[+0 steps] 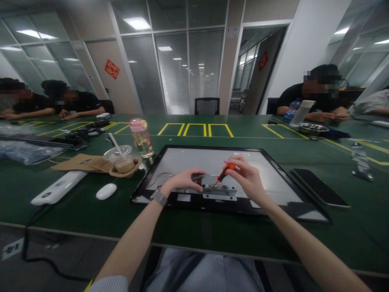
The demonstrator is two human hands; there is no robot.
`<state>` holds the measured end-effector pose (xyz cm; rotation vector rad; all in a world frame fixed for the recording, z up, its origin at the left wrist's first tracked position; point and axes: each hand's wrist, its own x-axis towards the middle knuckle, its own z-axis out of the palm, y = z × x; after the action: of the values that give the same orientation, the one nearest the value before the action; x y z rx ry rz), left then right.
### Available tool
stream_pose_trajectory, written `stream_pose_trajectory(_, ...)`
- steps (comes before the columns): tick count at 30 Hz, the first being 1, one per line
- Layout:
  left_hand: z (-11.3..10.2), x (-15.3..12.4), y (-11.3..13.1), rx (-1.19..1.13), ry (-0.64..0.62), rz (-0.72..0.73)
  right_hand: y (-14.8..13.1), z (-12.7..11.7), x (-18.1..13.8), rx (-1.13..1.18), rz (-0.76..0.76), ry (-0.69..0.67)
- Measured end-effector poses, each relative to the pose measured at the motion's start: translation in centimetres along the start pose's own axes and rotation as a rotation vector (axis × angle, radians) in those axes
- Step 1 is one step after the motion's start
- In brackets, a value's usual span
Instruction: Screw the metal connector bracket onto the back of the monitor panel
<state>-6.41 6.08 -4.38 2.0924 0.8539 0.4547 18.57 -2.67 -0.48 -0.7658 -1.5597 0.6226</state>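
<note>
A monitor panel lies face down on the green table, its silver back framed in black. Near its lower middle sits a small metal bracket with ports. My right hand grips an orange-handled screwdriver, tip angled down onto the bracket's left part. My left hand, with a watch on the wrist, rests on the panel just left of the bracket, fingers curled against a dark part there.
A plastic cup with a straw, a pink-capped bottle, a white mouse and a white power strip lie left of the panel. A phone lies right. People sit at the far left and far right.
</note>
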Motion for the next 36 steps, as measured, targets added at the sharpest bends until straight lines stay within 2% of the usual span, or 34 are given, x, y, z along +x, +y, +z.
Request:
stream_pose_trajectory(3,0.0,0.0,0.1,0.005,-0.002,-0.011,0.2,0.0,-0.1,0.012,0.03,-0.005)
stream_pose_trajectory(10,0.0,0.0,0.3,0.044,0.013,-0.02,-0.1,-0.1,-0.1,0.159,0.091,-0.142)
stream_pose_trajectory(12,0.0,0.0,0.3,0.042,0.007,-0.02,-0.1,0.0,-0.1,0.152,0.098,-0.139)
stream_pose_trajectory(23,-0.3,0.0,-0.2,0.054,-0.017,0.001,-0.5,0.0,0.1,0.035,-0.026,0.282)
stream_pose_trajectory(29,-0.3,-0.1,0.1,0.059,-0.027,-0.012,-0.2,0.3,-0.6,-0.12,-0.162,0.354)
stream_pose_trajectory(32,-0.3,-0.1,0.0,0.054,-0.028,-0.011,0.2,0.3,-0.9,-0.203,-0.247,0.339)
stream_pose_trajectory(36,-0.2,0.0,-0.4,0.049,-0.026,-0.006,0.9,0.4,-1.0,-0.233,-0.264,0.307)
